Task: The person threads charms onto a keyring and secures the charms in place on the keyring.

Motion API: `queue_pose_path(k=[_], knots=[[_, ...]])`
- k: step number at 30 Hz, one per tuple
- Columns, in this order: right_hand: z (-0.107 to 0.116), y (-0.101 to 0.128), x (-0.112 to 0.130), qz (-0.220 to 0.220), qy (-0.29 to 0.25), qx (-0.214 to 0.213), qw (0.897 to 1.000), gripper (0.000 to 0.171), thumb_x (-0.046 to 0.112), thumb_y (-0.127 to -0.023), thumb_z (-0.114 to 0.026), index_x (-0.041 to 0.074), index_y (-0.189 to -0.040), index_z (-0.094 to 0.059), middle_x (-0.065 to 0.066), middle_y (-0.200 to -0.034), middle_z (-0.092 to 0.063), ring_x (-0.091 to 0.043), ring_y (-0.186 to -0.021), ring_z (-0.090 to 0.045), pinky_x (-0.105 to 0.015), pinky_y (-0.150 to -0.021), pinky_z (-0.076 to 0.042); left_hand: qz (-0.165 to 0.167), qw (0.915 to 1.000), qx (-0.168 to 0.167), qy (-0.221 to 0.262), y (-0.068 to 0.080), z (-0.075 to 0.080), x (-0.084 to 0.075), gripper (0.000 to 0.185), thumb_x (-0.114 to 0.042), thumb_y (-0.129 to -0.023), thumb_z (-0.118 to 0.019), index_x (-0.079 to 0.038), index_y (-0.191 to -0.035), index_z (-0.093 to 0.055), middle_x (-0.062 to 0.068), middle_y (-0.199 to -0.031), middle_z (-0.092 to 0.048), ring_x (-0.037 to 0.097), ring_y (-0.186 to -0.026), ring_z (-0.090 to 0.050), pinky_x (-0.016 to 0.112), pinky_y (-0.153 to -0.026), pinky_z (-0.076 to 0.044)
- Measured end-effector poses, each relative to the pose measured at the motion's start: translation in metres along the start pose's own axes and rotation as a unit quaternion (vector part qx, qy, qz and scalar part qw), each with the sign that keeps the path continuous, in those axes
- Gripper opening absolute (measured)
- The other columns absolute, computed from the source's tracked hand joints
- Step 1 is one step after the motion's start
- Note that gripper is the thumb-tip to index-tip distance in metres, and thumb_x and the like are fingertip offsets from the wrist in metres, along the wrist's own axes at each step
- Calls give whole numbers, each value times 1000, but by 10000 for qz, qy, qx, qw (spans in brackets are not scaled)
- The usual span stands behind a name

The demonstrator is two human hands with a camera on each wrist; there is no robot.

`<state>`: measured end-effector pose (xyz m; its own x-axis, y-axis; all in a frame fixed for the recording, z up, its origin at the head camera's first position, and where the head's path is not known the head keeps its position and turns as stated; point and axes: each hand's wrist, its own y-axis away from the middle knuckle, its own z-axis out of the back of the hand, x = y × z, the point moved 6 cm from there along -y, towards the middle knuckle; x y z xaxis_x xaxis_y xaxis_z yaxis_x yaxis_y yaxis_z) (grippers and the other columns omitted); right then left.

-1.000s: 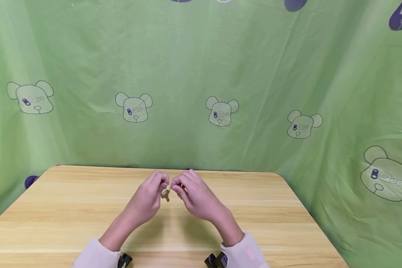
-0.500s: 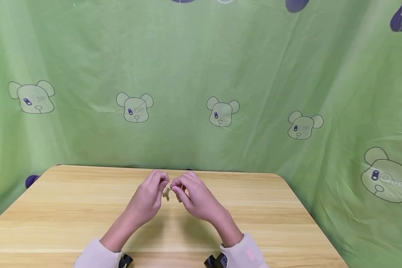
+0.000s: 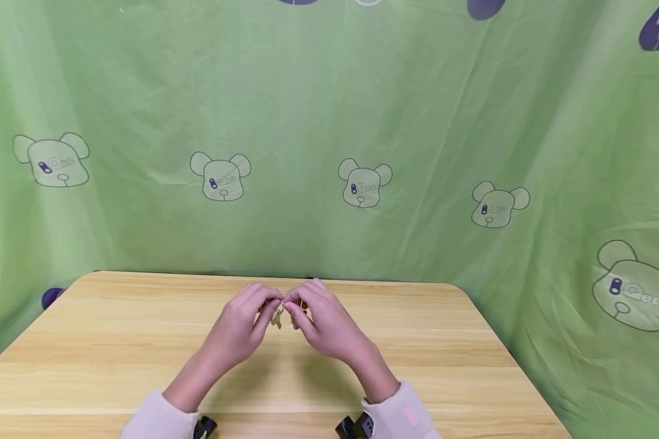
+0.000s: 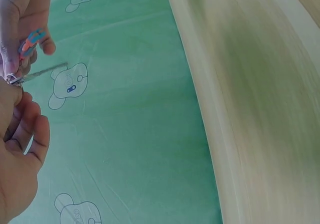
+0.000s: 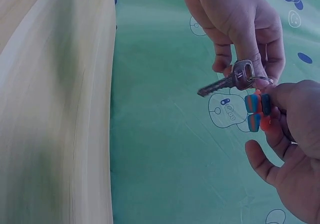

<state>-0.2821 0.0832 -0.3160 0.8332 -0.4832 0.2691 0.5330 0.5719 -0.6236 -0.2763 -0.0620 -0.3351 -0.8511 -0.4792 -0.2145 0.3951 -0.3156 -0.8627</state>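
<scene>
Over the table, my left hand (image 3: pixel 238 323) and right hand (image 3: pixel 324 320) meet fingertip to fingertip. Between them is a small metal key ring (image 5: pixel 263 78), pinched by the thumb and fingers of both hands. From it a metal key (image 5: pixel 235 81) sticks out to the left in the right wrist view, its head threaded on the ring. An orange and blue charm (image 5: pixel 254 111) hangs just below the right fingertips; the left wrist view also shows this charm (image 4: pixel 31 42). Exactly where the fingertips press on the ring is partly hidden.
A light wooden table (image 3: pixel 115 341) with rounded far corners lies beneath the hands. Behind and beside it hangs a green curtain (image 3: pixel 285 238) printed with bear heads. Dark wrist devices (image 3: pixel 204 425) sit at the sleeve cuffs.
My left fingertips have moved slightly right and now meet the right ones; the key has shifted right with them. The coloured charm has come into sight under the right hand.
</scene>
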Motion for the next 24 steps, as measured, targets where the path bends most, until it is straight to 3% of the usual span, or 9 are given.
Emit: queue_pose_path(k=[17,24], knots=[[4,0,3,246,-25,-96,9996,6,8,-102,-62,8,-96,-65,11,-78,-57,-13,-84,-52,-26,-78,-44,166,9995,-152,238,-1,4,-3,18,9,-91,-70,-7,-100,-68,-4,-89,-63,7,-78,-56,19,-66,-52],[5,0,3,299,-49,-53,9995,5,8,-102,-62,8,-97,-65,12,-76,-57,-10,-83,-52,-28,-82,-44,196,9994,-194,226,-2,5,-3,18,10,-90,-70,-5,-99,-68,-3,-88,-63,6,-76,-56,18,-65,-51]])
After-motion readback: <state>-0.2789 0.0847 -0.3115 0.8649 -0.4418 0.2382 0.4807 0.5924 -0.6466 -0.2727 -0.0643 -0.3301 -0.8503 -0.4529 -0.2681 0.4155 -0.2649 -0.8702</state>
